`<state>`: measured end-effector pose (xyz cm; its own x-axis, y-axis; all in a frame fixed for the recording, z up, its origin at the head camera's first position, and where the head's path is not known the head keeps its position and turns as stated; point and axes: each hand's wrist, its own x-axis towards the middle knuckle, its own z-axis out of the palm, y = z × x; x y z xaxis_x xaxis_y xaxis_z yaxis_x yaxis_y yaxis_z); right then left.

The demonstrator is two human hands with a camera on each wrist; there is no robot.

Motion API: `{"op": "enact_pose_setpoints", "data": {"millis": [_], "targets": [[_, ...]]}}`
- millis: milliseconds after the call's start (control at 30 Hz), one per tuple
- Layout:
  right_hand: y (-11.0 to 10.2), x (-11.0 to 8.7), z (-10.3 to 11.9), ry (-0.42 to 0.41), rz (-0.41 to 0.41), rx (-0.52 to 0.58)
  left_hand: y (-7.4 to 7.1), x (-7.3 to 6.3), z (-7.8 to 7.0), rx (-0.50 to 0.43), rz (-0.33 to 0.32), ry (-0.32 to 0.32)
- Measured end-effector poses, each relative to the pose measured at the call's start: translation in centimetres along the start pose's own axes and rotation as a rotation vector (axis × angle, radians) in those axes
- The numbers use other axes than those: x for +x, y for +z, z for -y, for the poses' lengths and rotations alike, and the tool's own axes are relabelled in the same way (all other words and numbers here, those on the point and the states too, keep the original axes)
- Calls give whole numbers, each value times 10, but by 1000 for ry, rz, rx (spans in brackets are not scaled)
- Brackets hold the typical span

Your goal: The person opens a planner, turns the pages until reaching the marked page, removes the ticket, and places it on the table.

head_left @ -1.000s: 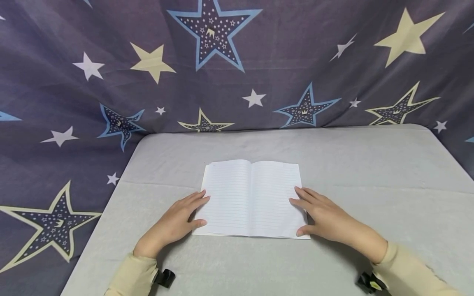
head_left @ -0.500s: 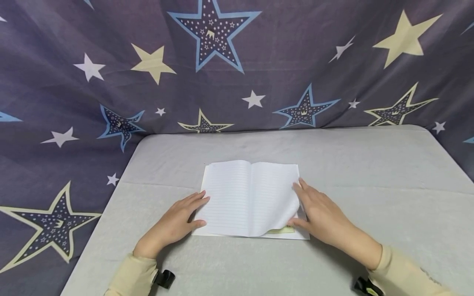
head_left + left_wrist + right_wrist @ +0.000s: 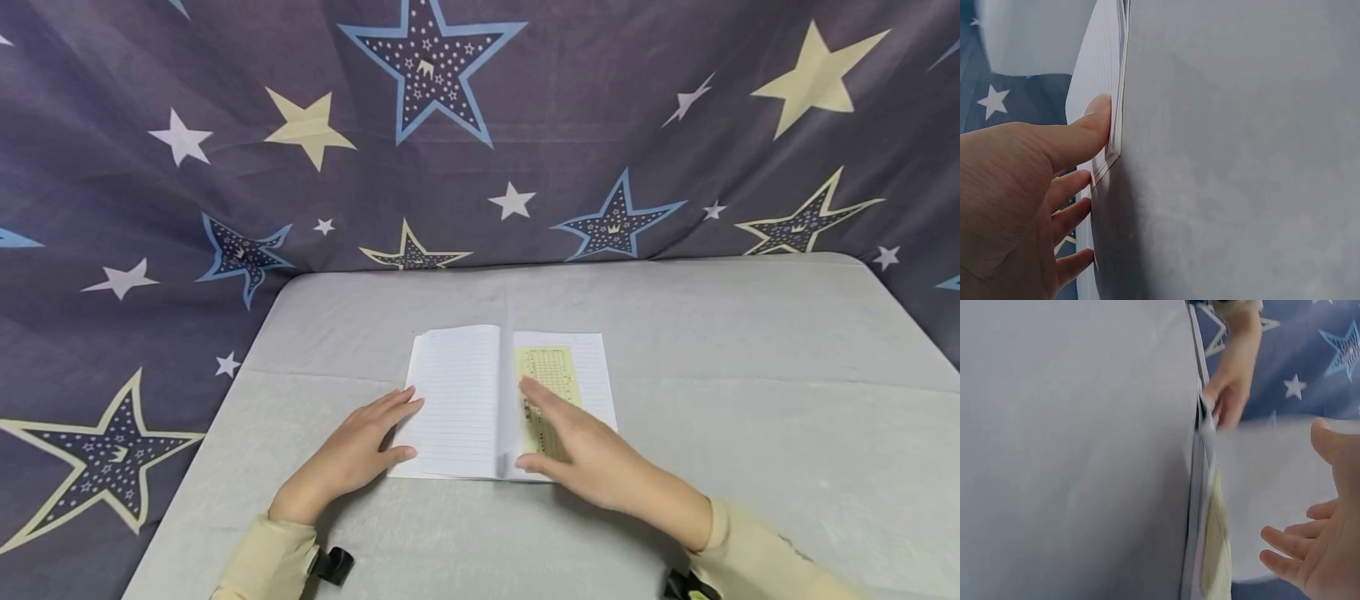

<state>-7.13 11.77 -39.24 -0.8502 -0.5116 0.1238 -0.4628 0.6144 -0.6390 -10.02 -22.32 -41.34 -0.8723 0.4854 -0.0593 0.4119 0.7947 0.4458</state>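
Note:
An open lined notebook [image 3: 459, 392] lies on the grey-covered table in the head view. One page [image 3: 1266, 487] stands upright along its spine, seen nearly edge-on from the head. My right hand [image 3: 585, 450], fingers extended, is at the right face of that raised page. A yellow printed slip [image 3: 558, 371] lies on the right-hand page, partly hidden by this hand. My left hand [image 3: 352, 450] rests at the notebook's left edge. Its thumb [image 3: 1094, 125] lies on the page border in the left wrist view, with the other fingers spread along the edge.
The notebook rests near the middle of the grey tabletop [image 3: 750, 350]. A dark cloth with stars [image 3: 480, 108] hangs behind the table and down its left side. Black wrist mounts [image 3: 335, 565] sit at both sleeves.
My right hand has moved left from the notebook's right edge, lifting the right page upright at the spine. The yellow slip beneath has come into view. The left hand has stayed still.

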Motion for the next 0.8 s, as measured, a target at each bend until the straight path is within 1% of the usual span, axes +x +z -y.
{"op": "enact_pose_setpoints", "data": {"millis": [100,167,300,433,500,567,700,800], "targets": [[10,3,8,-79,51,-17,0,-2,3,-3,-8,-1],[15,4,12,-114,94,-29,-1,-3,5,-1,-12,-4],[24,4,15,-143,176,-58,-4,-7,9,5,-27,-19],[29,3,15,-177,240,-120,-9,-11,13,13,-41,-40],[30,2,15,-199,262,-156,-11,-13,15,15,-43,-52],[29,1,14,-213,279,-180,-14,-14,16,10,-46,-77],[29,0,13,-222,300,-214,-15,-12,13,-6,-62,-113],[30,0,11,-222,310,-229,-13,-8,8,-18,-66,-92]]}}
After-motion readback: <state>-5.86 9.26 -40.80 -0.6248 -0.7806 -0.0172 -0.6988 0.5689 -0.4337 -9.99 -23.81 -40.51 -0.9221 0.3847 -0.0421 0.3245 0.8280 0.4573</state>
